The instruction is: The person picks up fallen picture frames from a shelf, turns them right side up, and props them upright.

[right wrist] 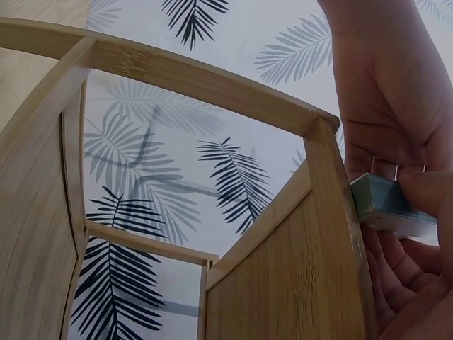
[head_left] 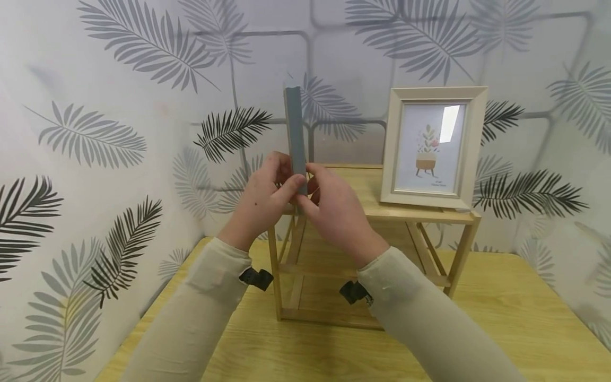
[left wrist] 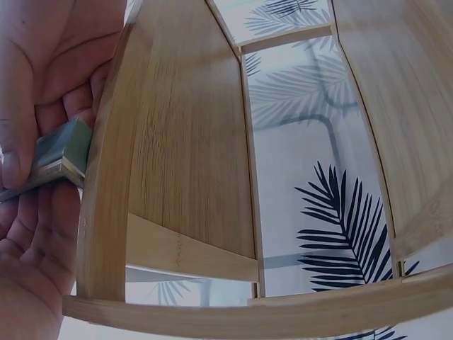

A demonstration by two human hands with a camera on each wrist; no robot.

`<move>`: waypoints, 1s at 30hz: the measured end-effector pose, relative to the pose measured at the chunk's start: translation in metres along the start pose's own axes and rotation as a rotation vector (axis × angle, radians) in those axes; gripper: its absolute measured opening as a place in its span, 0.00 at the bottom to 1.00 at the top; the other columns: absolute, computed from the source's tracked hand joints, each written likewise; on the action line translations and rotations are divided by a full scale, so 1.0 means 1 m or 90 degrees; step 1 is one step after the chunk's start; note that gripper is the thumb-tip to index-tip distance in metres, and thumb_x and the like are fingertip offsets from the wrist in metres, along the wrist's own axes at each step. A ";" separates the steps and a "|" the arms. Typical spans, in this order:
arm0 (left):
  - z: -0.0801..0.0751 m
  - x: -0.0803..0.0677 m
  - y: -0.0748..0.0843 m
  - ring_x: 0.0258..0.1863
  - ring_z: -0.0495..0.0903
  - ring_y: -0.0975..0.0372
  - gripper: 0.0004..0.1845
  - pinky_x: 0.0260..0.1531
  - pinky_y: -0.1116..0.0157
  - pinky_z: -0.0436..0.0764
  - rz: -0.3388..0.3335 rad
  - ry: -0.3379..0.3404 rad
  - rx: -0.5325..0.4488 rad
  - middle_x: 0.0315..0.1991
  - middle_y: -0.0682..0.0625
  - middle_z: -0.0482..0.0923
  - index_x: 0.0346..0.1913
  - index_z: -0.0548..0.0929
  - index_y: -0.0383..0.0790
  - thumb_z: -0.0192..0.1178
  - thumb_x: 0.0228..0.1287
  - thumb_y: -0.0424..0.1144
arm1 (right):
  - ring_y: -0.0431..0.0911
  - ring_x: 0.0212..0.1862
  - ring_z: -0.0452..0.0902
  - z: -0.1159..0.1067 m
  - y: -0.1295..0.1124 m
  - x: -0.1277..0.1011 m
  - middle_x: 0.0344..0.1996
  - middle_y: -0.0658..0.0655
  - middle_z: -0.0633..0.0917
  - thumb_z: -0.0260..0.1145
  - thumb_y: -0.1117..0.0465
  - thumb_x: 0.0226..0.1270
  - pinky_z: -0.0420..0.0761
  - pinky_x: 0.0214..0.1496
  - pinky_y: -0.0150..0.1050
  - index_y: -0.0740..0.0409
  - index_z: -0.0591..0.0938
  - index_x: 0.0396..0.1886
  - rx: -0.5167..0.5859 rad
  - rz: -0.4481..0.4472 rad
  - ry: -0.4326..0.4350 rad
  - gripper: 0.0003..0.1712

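A thin grey-green book (head_left: 295, 135) stands upright, edge-on to me, over the front left corner of a small bamboo shelf (head_left: 429, 215). Both hands hold its lower end. My left hand (head_left: 267, 193) grips it from the left with the thumb across the spine. My right hand (head_left: 329, 204) pinches it from the right. In the left wrist view the book's corner (left wrist: 62, 152) lies between my fingers beside the shelf's post (left wrist: 106, 205). The right wrist view shows the book's corner (right wrist: 386, 202) against the shelf's corner post (right wrist: 340, 227).
A cream picture frame (head_left: 433, 146) with a plant print leans on the shelf's right side. The shelf stands on a wooden table (head_left: 515, 318) in a corner of leaf-patterned walls (head_left: 105, 132).
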State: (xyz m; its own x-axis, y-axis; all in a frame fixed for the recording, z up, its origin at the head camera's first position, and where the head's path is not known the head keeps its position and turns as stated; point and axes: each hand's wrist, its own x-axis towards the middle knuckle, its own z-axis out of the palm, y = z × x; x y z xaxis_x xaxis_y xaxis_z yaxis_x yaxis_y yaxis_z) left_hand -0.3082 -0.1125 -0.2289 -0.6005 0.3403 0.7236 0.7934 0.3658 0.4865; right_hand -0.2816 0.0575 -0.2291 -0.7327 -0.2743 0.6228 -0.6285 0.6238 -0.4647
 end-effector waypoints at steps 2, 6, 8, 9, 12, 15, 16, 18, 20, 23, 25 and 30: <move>0.000 0.000 0.000 0.36 0.80 0.61 0.15 0.37 0.60 0.80 0.009 -0.006 0.000 0.40 0.49 0.81 0.55 0.71 0.38 0.56 0.78 0.45 | 0.43 0.34 0.80 -0.001 0.000 0.000 0.37 0.52 0.82 0.69 0.56 0.72 0.82 0.37 0.39 0.61 0.73 0.66 0.005 0.001 -0.005 0.28; -0.002 0.001 0.001 0.37 0.80 0.59 0.14 0.37 0.59 0.80 0.013 -0.013 0.000 0.41 0.47 0.82 0.55 0.71 0.37 0.55 0.78 0.43 | 0.43 0.37 0.80 -0.001 0.000 0.002 0.39 0.52 0.82 0.69 0.55 0.72 0.82 0.41 0.39 0.62 0.71 0.69 -0.009 0.001 -0.018 0.31; -0.003 0.001 0.001 0.38 0.81 0.59 0.13 0.37 0.59 0.81 0.012 -0.015 0.002 0.41 0.47 0.82 0.55 0.71 0.37 0.55 0.79 0.42 | 0.43 0.38 0.80 -0.002 0.001 0.002 0.39 0.52 0.82 0.70 0.56 0.71 0.82 0.42 0.39 0.63 0.71 0.70 -0.018 -0.003 -0.025 0.33; -0.004 0.001 0.000 0.37 0.81 0.59 0.13 0.37 0.59 0.81 0.011 -0.016 0.003 0.41 0.46 0.81 0.55 0.71 0.37 0.55 0.79 0.41 | 0.43 0.38 0.80 -0.002 0.001 0.003 0.39 0.52 0.82 0.70 0.57 0.71 0.82 0.42 0.39 0.64 0.70 0.70 -0.026 -0.006 -0.027 0.33; -0.006 0.001 0.000 0.38 0.80 0.59 0.13 0.38 0.59 0.81 0.009 -0.025 0.006 0.41 0.47 0.81 0.56 0.71 0.37 0.54 0.79 0.41 | 0.43 0.38 0.81 -0.002 0.002 0.003 0.40 0.52 0.83 0.69 0.59 0.71 0.83 0.43 0.39 0.64 0.70 0.71 -0.031 -0.016 -0.037 0.33; -0.007 0.001 0.000 0.37 0.80 0.59 0.13 0.37 0.58 0.81 0.007 -0.033 0.013 0.42 0.47 0.80 0.56 0.71 0.37 0.54 0.79 0.42 | 0.43 0.39 0.81 -0.004 0.003 0.003 0.41 0.52 0.83 0.68 0.60 0.72 0.82 0.44 0.38 0.64 0.69 0.72 -0.028 -0.019 -0.048 0.34; -0.008 0.001 0.000 0.37 0.80 0.59 0.13 0.37 0.58 0.82 0.006 -0.035 0.015 0.42 0.47 0.80 0.56 0.71 0.38 0.54 0.79 0.42 | 0.43 0.39 0.81 -0.004 0.003 0.002 0.41 0.52 0.83 0.68 0.60 0.72 0.82 0.44 0.39 0.64 0.68 0.73 -0.023 -0.022 -0.052 0.34; -0.009 0.001 0.000 0.38 0.80 0.59 0.14 0.38 0.58 0.82 0.001 -0.039 0.018 0.42 0.47 0.80 0.57 0.71 0.38 0.54 0.79 0.43 | 0.43 0.40 0.81 -0.007 0.004 0.002 0.42 0.52 0.83 0.66 0.59 0.74 0.82 0.45 0.39 0.64 0.67 0.74 -0.013 -0.029 -0.060 0.33; -0.010 0.000 0.001 0.38 0.80 0.59 0.14 0.38 0.58 0.83 -0.006 -0.043 0.019 0.43 0.47 0.79 0.57 0.71 0.38 0.54 0.79 0.43 | 0.44 0.41 0.81 -0.009 0.006 0.001 0.43 0.52 0.83 0.63 0.59 0.76 0.82 0.44 0.40 0.63 0.67 0.74 0.000 -0.037 -0.064 0.32; -0.011 0.000 0.002 0.39 0.80 0.59 0.15 0.38 0.58 0.84 -0.017 -0.047 0.016 0.43 0.48 0.79 0.58 0.71 0.39 0.53 0.79 0.44 | 0.44 0.42 0.81 -0.013 0.007 0.001 0.43 0.52 0.84 0.58 0.58 0.78 0.82 0.42 0.41 0.62 0.67 0.75 0.004 -0.042 -0.062 0.30; -0.011 0.001 0.002 0.39 0.81 0.59 0.15 0.38 0.57 0.84 -0.022 -0.049 0.014 0.43 0.48 0.79 0.58 0.71 0.39 0.53 0.79 0.44 | 0.43 0.42 0.81 -0.016 0.008 0.002 0.44 0.51 0.84 0.56 0.58 0.79 0.82 0.40 0.41 0.60 0.67 0.75 -0.003 -0.033 -0.056 0.29; -0.010 0.002 0.003 0.37 0.81 0.58 0.15 0.37 0.55 0.85 -0.032 -0.057 -0.003 0.43 0.47 0.79 0.59 0.70 0.39 0.53 0.80 0.44 | 0.44 0.42 0.81 -0.024 0.011 0.005 0.45 0.52 0.82 0.57 0.59 0.77 0.82 0.38 0.41 0.60 0.67 0.74 -0.022 -0.002 -0.044 0.29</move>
State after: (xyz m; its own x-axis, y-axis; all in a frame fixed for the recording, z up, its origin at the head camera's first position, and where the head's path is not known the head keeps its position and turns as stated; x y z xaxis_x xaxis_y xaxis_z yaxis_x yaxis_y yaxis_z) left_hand -0.3056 -0.1198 -0.2209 -0.6454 0.3976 0.6522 0.7627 0.3807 0.5228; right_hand -0.2859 0.0805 -0.2163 -0.7476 -0.3250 0.5793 -0.6223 0.6476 -0.4397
